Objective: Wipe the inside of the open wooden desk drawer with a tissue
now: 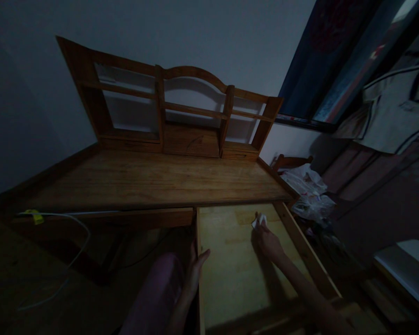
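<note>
A pulled-out wooden drawer [237, 279] extends from the right half of a wooden desk, with a pale, bare-looking bottom panel. Inside it, my right hand [268, 242] presses a small crumpled white tissue [261, 219] against the panel near the back right; whether it is paper or cloth is hard to tell in the dim light. My left hand [194, 270] grips the drawer's left side wall, its thumb over the top edge and its other fingers on the outer side.
Behind the drawer spreads the desk top [167, 179], carrying a wooden shelf unit [192, 109] against the wall. A white cable [85, 228] with a yellow tag [35, 216] hangs at the left. To the right are plastic bags [305, 181] on a chair and a hanging white shirt [394, 111].
</note>
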{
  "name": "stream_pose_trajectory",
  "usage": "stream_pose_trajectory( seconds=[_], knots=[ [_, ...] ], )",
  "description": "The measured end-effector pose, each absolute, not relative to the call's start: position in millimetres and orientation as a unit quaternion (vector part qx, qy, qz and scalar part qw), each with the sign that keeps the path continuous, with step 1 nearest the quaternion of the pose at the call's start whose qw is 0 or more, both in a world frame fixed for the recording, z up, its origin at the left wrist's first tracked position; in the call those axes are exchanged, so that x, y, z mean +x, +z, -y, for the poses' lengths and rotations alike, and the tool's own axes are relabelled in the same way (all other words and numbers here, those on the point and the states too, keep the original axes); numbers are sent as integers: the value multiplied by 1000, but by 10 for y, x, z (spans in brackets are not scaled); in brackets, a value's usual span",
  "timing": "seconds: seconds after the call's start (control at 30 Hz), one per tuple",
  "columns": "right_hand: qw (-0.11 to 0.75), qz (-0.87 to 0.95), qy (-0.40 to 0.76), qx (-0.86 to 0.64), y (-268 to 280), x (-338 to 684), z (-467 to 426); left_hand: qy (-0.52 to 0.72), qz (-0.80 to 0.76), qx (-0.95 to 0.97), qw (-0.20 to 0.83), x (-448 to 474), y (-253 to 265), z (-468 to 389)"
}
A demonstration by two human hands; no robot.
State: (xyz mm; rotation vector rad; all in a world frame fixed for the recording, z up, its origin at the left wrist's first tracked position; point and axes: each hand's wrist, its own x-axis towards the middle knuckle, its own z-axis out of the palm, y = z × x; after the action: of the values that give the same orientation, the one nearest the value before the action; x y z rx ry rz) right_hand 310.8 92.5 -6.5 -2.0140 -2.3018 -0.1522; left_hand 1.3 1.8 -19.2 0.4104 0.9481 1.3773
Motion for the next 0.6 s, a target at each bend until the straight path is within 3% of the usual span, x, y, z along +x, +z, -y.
stream_pose_trajectory(
  seconds=[0.6],
  knots=[
    [111,882,-16,-458,179,1245,-1296,610,-433,193,635,1,-232,-45]
  ],
)
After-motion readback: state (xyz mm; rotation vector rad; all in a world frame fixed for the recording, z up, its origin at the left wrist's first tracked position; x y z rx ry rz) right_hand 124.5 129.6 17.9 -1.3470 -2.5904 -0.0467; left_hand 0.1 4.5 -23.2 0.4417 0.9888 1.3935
